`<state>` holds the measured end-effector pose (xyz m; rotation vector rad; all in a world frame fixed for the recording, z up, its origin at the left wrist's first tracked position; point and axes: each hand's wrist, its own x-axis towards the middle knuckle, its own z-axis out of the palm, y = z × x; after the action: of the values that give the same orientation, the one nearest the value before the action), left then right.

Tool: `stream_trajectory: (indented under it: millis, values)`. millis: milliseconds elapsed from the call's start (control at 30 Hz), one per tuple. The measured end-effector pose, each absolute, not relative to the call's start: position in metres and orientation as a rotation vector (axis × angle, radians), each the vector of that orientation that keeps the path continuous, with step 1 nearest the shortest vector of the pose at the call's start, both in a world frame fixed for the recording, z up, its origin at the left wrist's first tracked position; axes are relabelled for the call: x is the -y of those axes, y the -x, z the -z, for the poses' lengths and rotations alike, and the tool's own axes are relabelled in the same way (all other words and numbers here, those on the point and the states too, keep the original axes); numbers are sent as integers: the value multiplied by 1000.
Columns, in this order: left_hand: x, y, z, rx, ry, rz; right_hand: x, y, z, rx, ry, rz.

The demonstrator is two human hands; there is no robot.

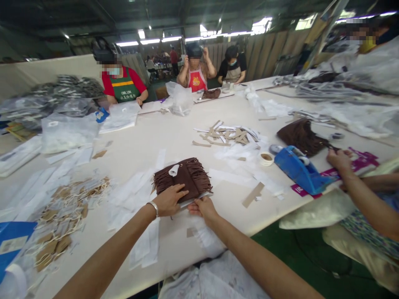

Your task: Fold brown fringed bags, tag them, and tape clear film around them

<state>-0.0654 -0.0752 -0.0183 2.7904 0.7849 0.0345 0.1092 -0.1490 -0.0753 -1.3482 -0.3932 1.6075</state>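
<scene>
- Brown, suede-looking fringed bag (183, 178) is the thing I'm working on in the head view. It lies flat on the white table (174, 137), right at the near edge in front of me.
- My left hand (170, 201) rests palm-down on the bag's near half with the fingers spread, pressing and not gripping.
- My right hand (203, 207) has its fingertips curled onto the bag's near edge, which looks like a pinch. A thin white sheet (193, 200) pokes out from under the bag there.
- Progress, as far as I can judge: the bag is laid out flat with a folded white paper scrap (173, 170) on top. It's not in any plastic sleeve, so I'd call it early to midway.
- Textures: soft, matte nap, with fine fringe strands fanning along the sides. The table is smooth and littered with paper strips.
- Off to the right there's a glossy blue tape dispenser (299, 170) and a second brown bag (301, 137). A co-worker's hand (339, 160) is beside them, not mine.
- Tan card strips (227, 135) are heaped mid-table.
</scene>
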Motion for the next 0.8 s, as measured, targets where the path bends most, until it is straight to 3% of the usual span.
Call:
stream_trajectory:
  millis: [333, 400, 567, 800]
  values:
    - [101, 30, 61, -1038, -2804, -392, 157, -146, 61, 846, 1589, -1618]
    - [103, 30, 65, -1055, -2818, -377, 166, -166, 54, 1016, 1661, -1407]
    - [104, 30, 64, -1056, -2847, -303, 151, -192, 43, 1894, 1796, -422]
    - [103, 29, 64, -1019, -2856, -299, 100, -207, 47, 2207, 1914, -446]
